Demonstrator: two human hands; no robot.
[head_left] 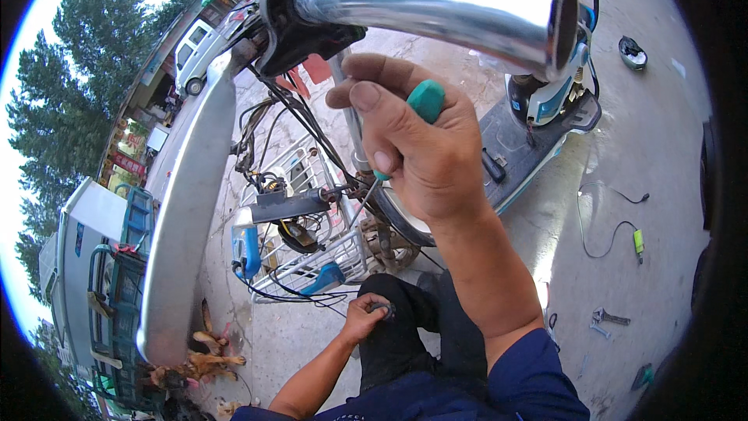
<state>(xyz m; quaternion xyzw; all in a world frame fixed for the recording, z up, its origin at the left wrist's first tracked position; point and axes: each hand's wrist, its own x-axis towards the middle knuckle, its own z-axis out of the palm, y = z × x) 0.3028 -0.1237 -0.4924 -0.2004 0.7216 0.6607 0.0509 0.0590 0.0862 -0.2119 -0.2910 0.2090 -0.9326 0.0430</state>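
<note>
1 right grip (436,148), 1 left grip (366,318), 1 green-handled tool (426,101), 1 chrome tube (444,1), 1 silver lever (189,210), 1 wire basket (352,248), 1 white van (199,56), 1 wrench (614,318), 1 yellow-ended cable (639,242)

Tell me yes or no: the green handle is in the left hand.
No, the right hand grips the green handle.

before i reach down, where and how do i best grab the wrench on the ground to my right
Grip the wrench by its handle, likely from above with the right hand, once that hand is free of the green-handled tool. It lies flat on the pavement, wide head left, slim handle pointing right, nothing on top.
</note>
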